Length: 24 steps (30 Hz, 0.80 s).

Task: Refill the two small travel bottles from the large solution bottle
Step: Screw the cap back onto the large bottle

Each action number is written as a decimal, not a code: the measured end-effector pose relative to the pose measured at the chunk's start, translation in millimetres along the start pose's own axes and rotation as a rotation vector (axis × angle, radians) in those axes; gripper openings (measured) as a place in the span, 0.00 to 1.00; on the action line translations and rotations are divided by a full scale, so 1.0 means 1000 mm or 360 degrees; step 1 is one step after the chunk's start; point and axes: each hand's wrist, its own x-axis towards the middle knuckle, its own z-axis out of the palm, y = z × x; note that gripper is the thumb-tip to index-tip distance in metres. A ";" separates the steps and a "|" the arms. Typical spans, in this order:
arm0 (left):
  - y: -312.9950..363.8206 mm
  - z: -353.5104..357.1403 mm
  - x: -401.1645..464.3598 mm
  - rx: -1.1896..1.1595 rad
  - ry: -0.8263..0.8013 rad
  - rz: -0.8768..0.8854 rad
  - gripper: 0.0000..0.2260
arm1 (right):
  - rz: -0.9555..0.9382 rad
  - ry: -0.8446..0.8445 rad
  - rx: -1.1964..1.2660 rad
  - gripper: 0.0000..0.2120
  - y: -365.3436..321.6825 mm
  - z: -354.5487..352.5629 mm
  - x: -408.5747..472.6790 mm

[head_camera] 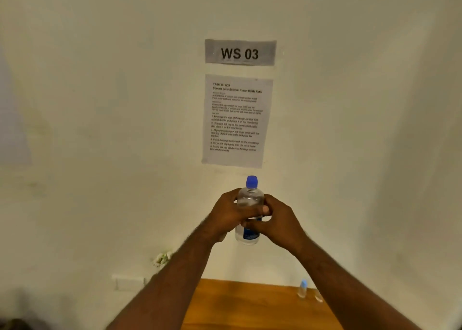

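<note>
**Currently: large bottle up in both hands, cap on**

You've got the large solution bottle (pixel 248 213) raised in front of the wall, well above the counter (pixel 240 304). It stands upright. Blue cap (pixel 251 181) is on the neck, nothing touching it. Body is clear plastic with a blue label low down, partly hidden behind your fingers.

Hands:
- Your left hand (pixel 228 216) wraps the bottle's middle from the left, fingers curled round it, thumb across the front.
- Your right hand (pixel 278 221) closes on it from the right, fingers curled onto the front of the bottle just under the left thumb. Fingertips of the two hands meet or nearly meet; can't tell which.
- Both forearms run up from the bottom edge of the view.

Down on the wooden counter, at its far right near the wall: one small travel bottle (pixel 302 289) standing upright with a pale blue cap. Just right of it sits a second small clear item (pixel 318 296), blurred and half behind your right forearm; can't tell whether it's the other travel bottle.

Wall: a "WS 03" sign (pixel 240 52), with a printed task sheet (pixel 236 120) taped under it. White wall outlet plate (pixel 128 282) low left, and a small pale patch (pixel 162 258) above it, too blurred to identify.
</note>
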 end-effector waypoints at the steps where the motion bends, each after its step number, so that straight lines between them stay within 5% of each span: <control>1: -0.009 -0.001 -0.003 -0.0008 -0.0025 -0.0018 0.20 | 0.0024 -0.0001 -0.0035 0.28 0.006 0.008 0.001; 7: -0.086 -0.019 -0.032 0.0207 0.0083 -0.0133 0.32 | 0.0236 -0.0121 -0.0094 0.33 0.062 0.069 0.001; 15: -0.228 -0.067 -0.104 0.1065 0.0533 -0.0400 0.39 | 0.0419 -0.0357 -0.0088 0.34 0.144 0.163 -0.001; 24: -0.327 -0.090 -0.134 0.1627 0.0420 -0.0772 0.45 | 0.0532 -0.0559 -0.0175 0.35 0.217 0.262 0.016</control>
